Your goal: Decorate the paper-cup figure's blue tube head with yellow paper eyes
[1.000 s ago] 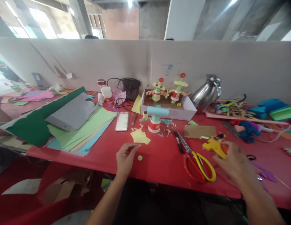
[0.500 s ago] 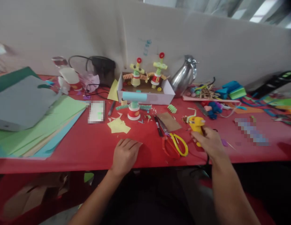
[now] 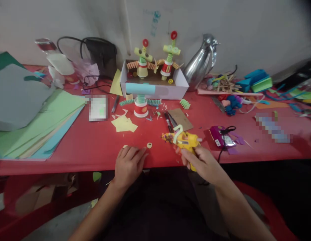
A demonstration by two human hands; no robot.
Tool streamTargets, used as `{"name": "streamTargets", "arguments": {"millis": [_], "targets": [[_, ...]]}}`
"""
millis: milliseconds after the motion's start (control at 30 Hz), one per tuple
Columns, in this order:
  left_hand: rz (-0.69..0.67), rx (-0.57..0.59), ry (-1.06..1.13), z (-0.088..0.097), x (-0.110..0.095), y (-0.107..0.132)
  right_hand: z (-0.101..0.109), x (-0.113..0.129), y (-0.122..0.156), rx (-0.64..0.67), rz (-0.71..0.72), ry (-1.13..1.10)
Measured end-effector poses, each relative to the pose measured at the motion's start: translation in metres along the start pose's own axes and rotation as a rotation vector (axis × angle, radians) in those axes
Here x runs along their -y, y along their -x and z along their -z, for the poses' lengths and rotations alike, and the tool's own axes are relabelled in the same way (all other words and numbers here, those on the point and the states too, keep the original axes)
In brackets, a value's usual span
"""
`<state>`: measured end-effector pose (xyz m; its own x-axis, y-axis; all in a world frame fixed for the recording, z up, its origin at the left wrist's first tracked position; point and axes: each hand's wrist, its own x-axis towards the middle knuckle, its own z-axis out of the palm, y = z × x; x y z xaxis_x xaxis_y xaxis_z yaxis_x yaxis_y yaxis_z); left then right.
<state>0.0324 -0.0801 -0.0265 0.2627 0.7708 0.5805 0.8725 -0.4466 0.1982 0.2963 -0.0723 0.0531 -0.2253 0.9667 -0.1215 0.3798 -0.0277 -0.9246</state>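
Observation:
My right hand (image 3: 202, 160) is closed round the handle of a yellow hot glue gun (image 3: 187, 142), its smeared nozzle pointing left over the table. The glue gun covers most of the scissors beneath it. My left hand (image 3: 128, 164) rests at the table's front edge, fingers bent down and thumb apart. A pale paper bit pokes out at its fingertips, and a small round paper eye (image 3: 149, 145) lies just right of it. Beyond the hands stands a paper-cup figure (image 3: 141, 108) with a blue tube head and folded green paper arms.
Two similar figures stand in a white box (image 3: 155, 93) at the back. A steel jug (image 3: 202, 63) leans beside it. Yellow scraps (image 3: 124, 124), a marker (image 3: 168, 121), brown card (image 3: 182, 118) and a purple box (image 3: 222, 137) lie about. Paper sheets (image 3: 45, 124) fill the left.
My right hand has brought the glue gun left, over the scissors, uncovering the purple box. My left hand has shifted slightly left, and the round paper eye now shows beside it. The view has tilted down.

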Motion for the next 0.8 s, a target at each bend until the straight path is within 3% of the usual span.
{"name": "streamTargets", "arguments": {"millis": [133,467,800], "targets": [[-0.059,0.017,-0.072,-0.003,0.0,0.0,-0.016,-0.005,-0.003,0.088,0.067,0.129],[-0.058,0.063,-0.136,-0.002,-0.002,-0.002,-0.027,0.0,-0.017,0.15,0.041,0.284],[-0.078,-0.008,-0.121,-0.003,-0.003,-0.004,-0.027,0.006,-0.019,0.193,0.019,0.39]]}}
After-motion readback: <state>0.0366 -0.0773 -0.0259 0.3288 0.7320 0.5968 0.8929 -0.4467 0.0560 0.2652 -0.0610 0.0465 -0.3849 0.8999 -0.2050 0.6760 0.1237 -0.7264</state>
